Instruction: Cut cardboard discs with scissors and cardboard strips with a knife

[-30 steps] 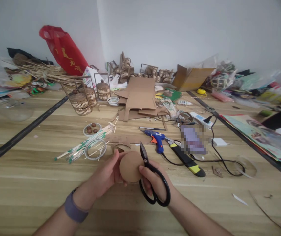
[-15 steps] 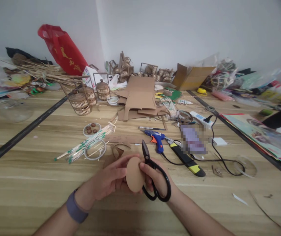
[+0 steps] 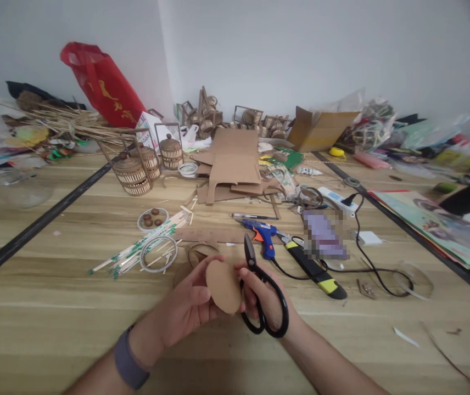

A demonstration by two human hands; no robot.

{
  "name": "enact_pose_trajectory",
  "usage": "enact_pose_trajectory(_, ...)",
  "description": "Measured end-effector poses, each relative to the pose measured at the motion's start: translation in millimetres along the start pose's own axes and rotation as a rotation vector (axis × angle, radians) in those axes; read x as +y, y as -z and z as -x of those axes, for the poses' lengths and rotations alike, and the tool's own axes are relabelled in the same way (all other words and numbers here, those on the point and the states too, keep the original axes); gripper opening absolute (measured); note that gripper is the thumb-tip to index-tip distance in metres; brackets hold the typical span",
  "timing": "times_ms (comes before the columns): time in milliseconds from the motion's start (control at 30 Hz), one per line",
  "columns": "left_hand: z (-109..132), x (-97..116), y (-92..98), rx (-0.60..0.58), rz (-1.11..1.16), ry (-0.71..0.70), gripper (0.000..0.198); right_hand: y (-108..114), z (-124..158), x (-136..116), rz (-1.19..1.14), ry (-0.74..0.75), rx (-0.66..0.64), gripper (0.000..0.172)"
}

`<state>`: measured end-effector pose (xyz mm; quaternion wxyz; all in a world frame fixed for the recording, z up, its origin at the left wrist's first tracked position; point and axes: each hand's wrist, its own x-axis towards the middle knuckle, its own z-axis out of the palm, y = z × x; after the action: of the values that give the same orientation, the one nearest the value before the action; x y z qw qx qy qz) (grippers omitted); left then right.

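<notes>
Between my hands, above the table's front part, is a tan cardboard oval (image 3: 223, 287) with a smooth edge. My left hand (image 3: 189, 302) grips it from the left, thumb at its near face and fingers behind. A pair of black-handled scissors (image 3: 279, 312) sits in my right hand (image 3: 262, 293), blades together and pointing up and away. The right fingertips also reach the oval's right edge. Just beyond the left hand lies a curled brown strip (image 3: 202, 253), partly covered by the fingers. Some brown cardboard behind that hand is mostly hidden.
A blue glue gun (image 3: 264, 236) and a yellow-black utility knife (image 3: 317, 271) lie right of centre. Wrapped sticks (image 3: 144, 244), a white ring (image 3: 158, 254) and a dish of brown beads (image 3: 153, 219) are at left. Lidded bamboo baskets (image 3: 132, 175) and stacked cardboard (image 3: 235, 159) stand farther back.
The cardboard oval has turned and tilted between my hands and risen slightly. The scissors have shifted a little to the right, still in my right hand.
</notes>
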<state>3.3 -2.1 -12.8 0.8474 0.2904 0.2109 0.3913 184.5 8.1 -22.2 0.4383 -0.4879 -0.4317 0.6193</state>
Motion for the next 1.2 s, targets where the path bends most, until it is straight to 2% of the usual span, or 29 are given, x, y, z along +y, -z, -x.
enact_pose_trajectory(200,-4,-2,4.0,0.079,0.104,-0.065,0.049,0,6,3,0.086,0.081,-0.062,0.064)
enact_pose_trajectory(333,-6,-2,3.8,0.163,0.143,-0.091,0.045,-1,10,4,0.102,0.124,-0.118,0.077)
enact_pose_trajectory(467,-7,-3,2.0,0.156,0.12,-0.109,0.045,-3,13,4,0.093,0.116,-0.145,0.087)
enact_pose_trajectory(767,-7,-8,7.1,0.155,0.079,-0.163,0.035,-4,11,5,0.13,0.113,-0.129,0.081)
enact_pose_trajectory(933,-8,-7,9.0,0.152,0.027,-0.183,0.037,-3,10,6,0.124,0.107,-0.112,0.088)
enact_pose_trajectory(1133,-8,-7,6.4,0.179,0.029,-0.195,0.032,0,6,10,0.124,0.104,-0.194,0.08)
enact_pose_trajectory(1200,-8,-6,5.8,0.185,0.04,-0.195,0.031,1,6,11,0.114,0.087,-0.197,0.082)
